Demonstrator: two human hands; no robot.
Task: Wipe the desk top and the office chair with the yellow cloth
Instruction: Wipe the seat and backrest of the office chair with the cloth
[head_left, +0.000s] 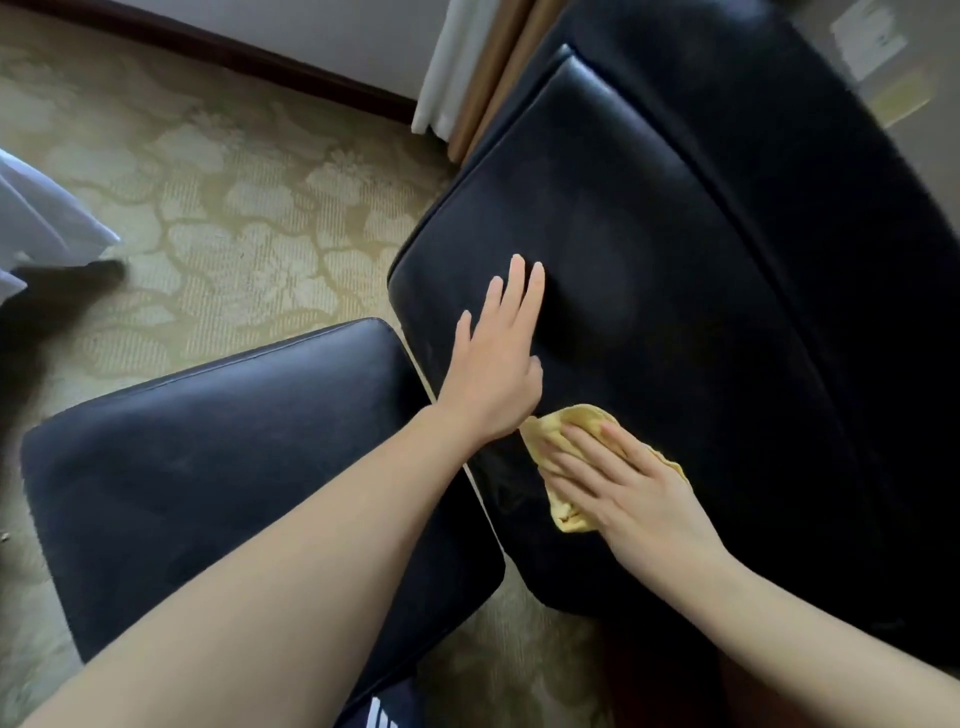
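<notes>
A black leather chair fills the right half of the view, its seat cushion (649, 249) facing me. My left hand (498, 358) lies flat on the seat's front left part, fingers straight and pointing away from me. My right hand (618, 483) presses the crumpled yellow cloth (545, 431) onto the seat's near edge with straight fingers. The cloth sticks out from under the fingers at the top and at the bottom left. No desk top is in view.
A black leather footstool (208, 467) stands just left of the chair, under my left forearm. Patterned beige carpet (223, 208) covers the floor. White curtain and a wooden post (467, 67) stand behind the chair. White fabric (36, 213) hangs at the left edge.
</notes>
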